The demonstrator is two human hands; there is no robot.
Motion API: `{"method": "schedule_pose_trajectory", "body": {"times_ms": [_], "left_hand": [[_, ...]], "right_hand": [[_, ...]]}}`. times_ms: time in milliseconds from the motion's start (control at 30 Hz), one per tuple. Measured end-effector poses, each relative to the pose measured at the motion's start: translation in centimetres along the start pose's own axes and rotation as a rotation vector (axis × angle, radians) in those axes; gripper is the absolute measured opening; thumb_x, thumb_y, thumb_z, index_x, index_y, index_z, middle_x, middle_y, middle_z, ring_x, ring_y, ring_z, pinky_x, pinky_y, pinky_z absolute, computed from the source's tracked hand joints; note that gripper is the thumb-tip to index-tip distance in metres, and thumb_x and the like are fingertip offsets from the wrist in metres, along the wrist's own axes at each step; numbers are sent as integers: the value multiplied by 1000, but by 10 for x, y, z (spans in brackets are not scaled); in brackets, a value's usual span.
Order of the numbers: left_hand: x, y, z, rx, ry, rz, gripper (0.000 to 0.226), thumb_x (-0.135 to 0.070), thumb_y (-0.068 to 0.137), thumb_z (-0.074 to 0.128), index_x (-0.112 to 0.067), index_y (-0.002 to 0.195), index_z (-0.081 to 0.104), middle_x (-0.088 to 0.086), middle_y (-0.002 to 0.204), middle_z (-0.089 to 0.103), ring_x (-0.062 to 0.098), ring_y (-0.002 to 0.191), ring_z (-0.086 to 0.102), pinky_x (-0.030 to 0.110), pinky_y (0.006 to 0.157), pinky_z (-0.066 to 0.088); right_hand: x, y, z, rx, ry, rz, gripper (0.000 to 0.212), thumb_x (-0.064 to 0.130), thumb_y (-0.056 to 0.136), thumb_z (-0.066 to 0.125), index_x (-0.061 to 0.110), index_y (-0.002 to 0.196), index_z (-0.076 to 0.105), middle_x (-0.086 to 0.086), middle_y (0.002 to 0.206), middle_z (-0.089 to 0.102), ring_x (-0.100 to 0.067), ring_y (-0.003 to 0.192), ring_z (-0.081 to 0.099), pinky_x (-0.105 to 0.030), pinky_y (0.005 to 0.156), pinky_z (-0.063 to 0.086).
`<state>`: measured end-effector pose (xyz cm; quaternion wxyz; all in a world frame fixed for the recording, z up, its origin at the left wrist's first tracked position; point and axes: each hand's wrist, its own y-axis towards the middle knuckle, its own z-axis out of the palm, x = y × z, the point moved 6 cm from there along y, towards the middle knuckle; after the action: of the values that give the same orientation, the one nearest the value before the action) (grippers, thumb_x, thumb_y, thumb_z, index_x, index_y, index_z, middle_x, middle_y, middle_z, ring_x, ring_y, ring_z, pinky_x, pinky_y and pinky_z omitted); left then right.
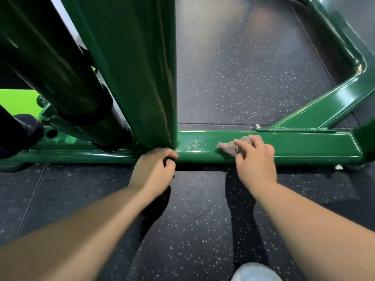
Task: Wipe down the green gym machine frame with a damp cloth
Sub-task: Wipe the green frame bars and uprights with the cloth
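The green gym machine frame (294,146) lies as a low horizontal bar across the speckled floor, with a thick green upright post (138,74) rising from it. My right hand (254,159) grips a small crumpled beige cloth (228,147) and holds it against the top of the bar, right of the post. A wet sheen shows on the bar between post and cloth. My left hand (155,169) is curled at the foot of the post, fingers wrapped over the bar's front edge.
A slanted green brace (324,106) joins the bar at the right and bends into an outer frame tube. Dark cylinders (60,78) slope down at the left. Black speckled rubber floor (192,230) lies in front. A pale shoe tip (255,272) shows at the bottom.
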<state>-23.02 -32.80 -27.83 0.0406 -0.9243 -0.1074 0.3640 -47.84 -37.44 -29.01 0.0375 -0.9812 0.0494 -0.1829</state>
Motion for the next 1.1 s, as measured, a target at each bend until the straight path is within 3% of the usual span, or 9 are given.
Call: {"method": "schedule_pose_trajectory", "body": {"times_ms": [100,200,333,500,667,800,900,1000,1100], "left_hand": [[30,-2,-27,-215,-211,-295,21,-9,87,56,-25,94,68,-2,96,70,21,97,64,22,80,42],[55,-1,-39,-315,-361,-503,21,-13,87,53,-29,83,65,5,98,71,31,93,64,32,81,50],[54,4,-39,-238,-491,-446,31,-4,87,48,-30,95,63,2,97,70,25,79,61,27,69,45],[48,4,-41,-208,-559,-389,50,-6,89,49,-44,120,51,-7,89,69,19,67,58,26,64,42],[34,4,-52,-217,-493,-356,52,-11,88,51,-37,133,53,-7,90,70,18,78,65,25,63,45],[38,-7,-53,-177,-509,-410,46,-11,87,54,-30,128,55,-7,92,70,25,82,65,37,78,53],[34,-15,-40,-2,-943,-515,41,-8,90,62,-27,125,53,4,101,71,23,87,67,44,84,56],[29,-14,-40,74,-1059,-522,33,-5,88,67,-26,110,54,6,96,70,20,79,68,34,66,60],[45,-12,-52,-83,-997,-599,20,0,85,68,-11,100,68,9,78,70,19,62,67,26,55,56]], "right_hand": [[30,-4,1,13,228,191,33,14,94,53,25,124,62,-6,134,47,-29,116,44,-33,94,37],[106,-12,23,99,656,219,12,17,95,54,25,105,55,1,98,58,-20,84,53,-28,64,35],[146,-21,43,188,1210,552,25,6,97,39,20,96,60,2,71,56,-16,60,48,-23,49,37],[153,-5,-4,238,1579,354,46,-11,84,28,5,109,63,-3,73,64,-11,54,57,-20,46,44],[139,-23,44,291,1271,544,38,-7,90,39,23,98,60,-6,82,68,-18,65,60,-33,61,49],[138,-41,72,358,1155,641,21,0,84,59,16,98,56,-13,92,71,-25,75,60,-45,74,58],[150,-54,77,470,1173,590,24,8,83,71,11,105,61,-18,101,73,-30,85,69,-52,87,57],[171,-61,74,585,1284,461,17,12,97,56,17,112,63,-10,108,73,-26,99,69,-45,91,56],[179,-68,61,783,1415,471,25,8,103,40,20,116,57,-6,111,66,-21,100,62,-36,85,53]]}}
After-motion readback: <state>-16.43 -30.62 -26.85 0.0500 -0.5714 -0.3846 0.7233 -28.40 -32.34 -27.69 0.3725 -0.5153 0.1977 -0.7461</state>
